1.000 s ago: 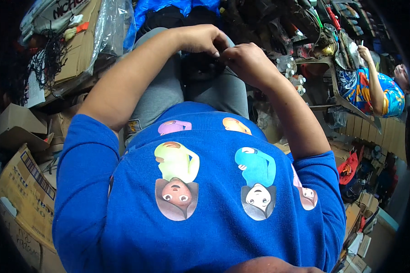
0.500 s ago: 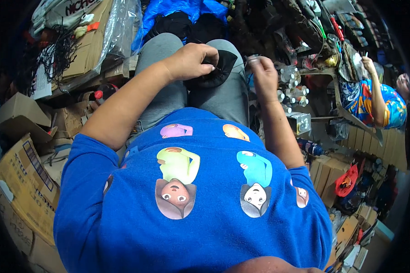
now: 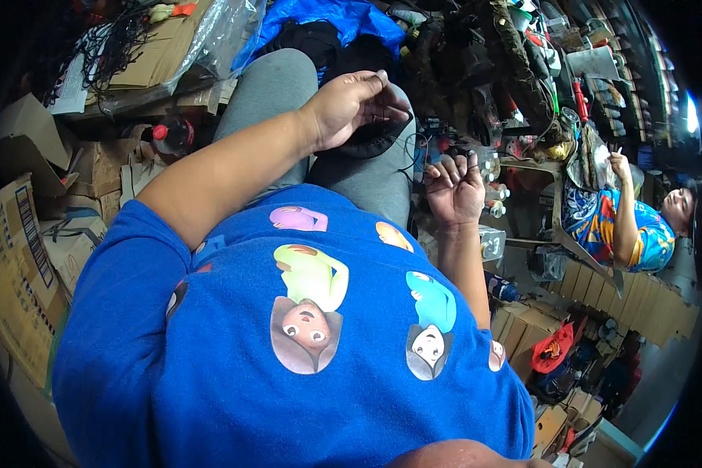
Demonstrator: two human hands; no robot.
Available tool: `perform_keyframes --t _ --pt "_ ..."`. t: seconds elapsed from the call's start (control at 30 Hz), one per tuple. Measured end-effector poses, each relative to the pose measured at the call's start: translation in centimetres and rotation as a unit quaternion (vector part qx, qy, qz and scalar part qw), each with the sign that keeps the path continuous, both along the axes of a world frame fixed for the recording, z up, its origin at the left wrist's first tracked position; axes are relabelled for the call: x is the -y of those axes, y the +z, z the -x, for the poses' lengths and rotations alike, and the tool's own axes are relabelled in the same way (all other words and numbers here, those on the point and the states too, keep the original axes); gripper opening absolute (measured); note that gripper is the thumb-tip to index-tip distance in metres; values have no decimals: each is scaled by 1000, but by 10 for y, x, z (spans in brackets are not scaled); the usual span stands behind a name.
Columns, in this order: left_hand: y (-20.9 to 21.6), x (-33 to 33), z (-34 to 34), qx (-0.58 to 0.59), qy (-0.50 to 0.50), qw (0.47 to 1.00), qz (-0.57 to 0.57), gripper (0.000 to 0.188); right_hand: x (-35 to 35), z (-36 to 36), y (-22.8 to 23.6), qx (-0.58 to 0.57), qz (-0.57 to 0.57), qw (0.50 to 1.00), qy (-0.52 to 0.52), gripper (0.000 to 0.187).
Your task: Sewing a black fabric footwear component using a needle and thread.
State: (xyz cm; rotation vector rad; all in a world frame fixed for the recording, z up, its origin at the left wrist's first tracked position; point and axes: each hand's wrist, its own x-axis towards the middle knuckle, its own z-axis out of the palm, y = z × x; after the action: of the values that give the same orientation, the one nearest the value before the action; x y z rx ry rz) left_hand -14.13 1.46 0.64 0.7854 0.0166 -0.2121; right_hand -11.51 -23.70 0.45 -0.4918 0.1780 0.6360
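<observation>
Over my lap, my left hand (image 3: 349,111) is closed on the upper edge of a curved black piece (image 3: 370,140) that looks like a shoe upper. Its hollow inner side faces me, and its lower part rests against my grey trouser leg (image 3: 351,191). To the right of it, apart from the piece, my right hand (image 3: 454,191) is raised with the palm up and the fingers curled. A thin black thread (image 3: 413,152) loops between the piece and those fingers. Whether a needle is pinched there is too small to tell.
Beyond my knees lie a blue plastic sheet (image 3: 331,19) and black items. Cardboard boxes (image 3: 35,144) and a red-capped bottle (image 3: 171,138) stand at the left. On the right are small clear bottles (image 3: 494,195), a table edge (image 3: 558,207) and another person (image 3: 624,226).
My left hand has turned and tilted the black piece so its hollow shows. My right hand has moved lower and rolled palm up. The view has shifted slightly.
</observation>
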Motion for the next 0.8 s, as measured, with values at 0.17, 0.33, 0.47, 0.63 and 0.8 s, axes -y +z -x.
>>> perform_keyframes --t 0.17,0.33,0.47,0.63,0.8 --pt "-23 -7 -11 -59 -53 976 203 29 -1 12 10 66 110 992 -5 44" --pt "-14 -25 -17 -69 -50 995 52 25 27 22 11 86 177 980 -38 43" --pt "10 -78 -12 140 -46 796 -587 20 59 24 17 63 347 934 59 21" --pt "71 -105 22 292 68 681 -668 43 109 -21 13 397 712 562 140 54" --pt "144 -86 33 272 159 678 -664 34 -50 -47 70 487 556 647 189 61"
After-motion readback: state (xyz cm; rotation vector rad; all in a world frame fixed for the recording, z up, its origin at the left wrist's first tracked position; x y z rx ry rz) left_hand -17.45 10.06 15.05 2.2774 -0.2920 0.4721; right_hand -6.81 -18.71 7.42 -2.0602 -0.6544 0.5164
